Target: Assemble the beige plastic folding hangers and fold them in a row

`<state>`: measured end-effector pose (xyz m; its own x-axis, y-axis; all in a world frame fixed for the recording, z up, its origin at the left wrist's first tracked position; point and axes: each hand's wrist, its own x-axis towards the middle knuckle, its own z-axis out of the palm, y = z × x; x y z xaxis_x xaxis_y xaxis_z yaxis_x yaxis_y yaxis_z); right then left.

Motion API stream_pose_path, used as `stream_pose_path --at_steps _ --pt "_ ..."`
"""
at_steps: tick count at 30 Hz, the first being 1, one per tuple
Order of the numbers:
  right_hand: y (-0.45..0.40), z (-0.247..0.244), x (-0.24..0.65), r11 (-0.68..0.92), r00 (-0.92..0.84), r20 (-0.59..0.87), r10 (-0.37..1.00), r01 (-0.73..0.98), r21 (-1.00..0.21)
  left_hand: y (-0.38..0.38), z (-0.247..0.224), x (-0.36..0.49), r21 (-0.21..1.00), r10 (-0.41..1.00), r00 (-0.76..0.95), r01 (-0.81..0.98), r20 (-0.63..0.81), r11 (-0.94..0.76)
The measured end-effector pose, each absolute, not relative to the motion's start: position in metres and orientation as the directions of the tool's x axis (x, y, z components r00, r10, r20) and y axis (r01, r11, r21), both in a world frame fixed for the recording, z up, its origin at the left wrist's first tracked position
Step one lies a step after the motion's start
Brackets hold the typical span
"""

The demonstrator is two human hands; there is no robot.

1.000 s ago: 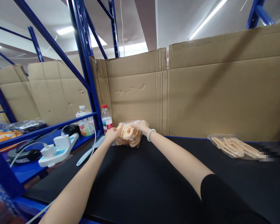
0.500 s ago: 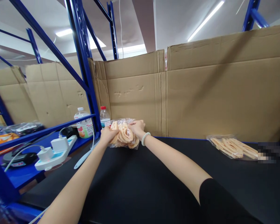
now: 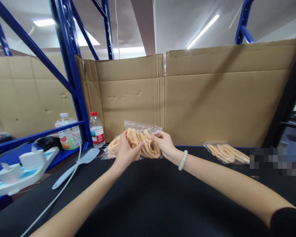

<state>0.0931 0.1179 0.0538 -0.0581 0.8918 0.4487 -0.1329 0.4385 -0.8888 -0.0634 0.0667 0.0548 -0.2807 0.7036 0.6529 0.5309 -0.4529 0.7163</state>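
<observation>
your left hand [image 3: 127, 150] grips the middle of the clear bag of beige loops [image 3: 146, 144], thumb in front; your right hand [image 3: 165, 144] pinches its right edge. the bag is at the rear of the black desk [image 3: 150, 197], near the cardboard panel [image 3: 133, 98]. further left, locate the pale blue brush [image 3: 89, 156] and the red-capped bottle [image 3: 96, 131]. well apart at right lies 1 flat bag of beige strips [image 3: 223, 153].

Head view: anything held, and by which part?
Clear bag of pale loops: left hand holds its left side, right hand its upper right edge.
</observation>
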Motion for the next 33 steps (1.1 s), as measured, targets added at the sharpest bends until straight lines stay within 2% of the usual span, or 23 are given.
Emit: stream_pose_path --at_steps 2,4,9,13,18,24,27,30,33 --pt "0.105 0.043 0.124 0.430 -0.053 0.440 0.896 -0.136 -0.892 0.057 0.034 -0.035 0.693 0.713 -0.213 0.528 0.668 -0.492" --pt "0.093 0.034 0.150 0.421 -0.055 0.431 0.901 -0.131 -0.897 0.046 0.016 -0.013 0.603 0.694 -0.058 0.550 0.718 -0.578" --pt "0.067 0.013 0.194 0.408 -0.056 0.417 0.907 -0.123 -0.905 0.023 -0.005 0.008 0.481 0.659 0.239 0.517 0.713 -0.708" --pt "0.060 0.003 0.218 0.423 -0.068 0.429 0.901 -0.083 -0.902 0.019 -0.003 0.010 0.446 0.625 0.339 0.474 0.703 -0.759" --pt "0.065 0.005 0.238 0.498 -0.150 0.489 0.859 0.023 -0.867 0.028 -0.001 0.000 0.190 0.474 0.481 0.526 0.738 -0.829" --pt "0.081 -0.002 0.253 0.452 -0.191 0.431 0.882 0.083 -0.888 0.031 -0.002 -0.010 -0.058 0.455 0.684 0.586 0.571 -0.808" --pt "0.089 -0.006 0.266 0.450 -0.159 0.430 0.889 0.123 -0.884 0.022 0.002 -0.003 -0.031 0.502 0.717 0.587 0.484 -0.809" --pt "0.089 0.001 0.281 0.524 -0.168 0.498 0.851 0.195 -0.830 0.013 0.015 0.001 0.131 0.537 0.727 0.538 0.428 -0.833" --pt "0.076 0.016 0.288 0.691 -0.314 0.617 0.722 0.269 -0.671 0.018 0.031 -0.008 0.308 0.702 0.548 0.643 0.455 -0.701"
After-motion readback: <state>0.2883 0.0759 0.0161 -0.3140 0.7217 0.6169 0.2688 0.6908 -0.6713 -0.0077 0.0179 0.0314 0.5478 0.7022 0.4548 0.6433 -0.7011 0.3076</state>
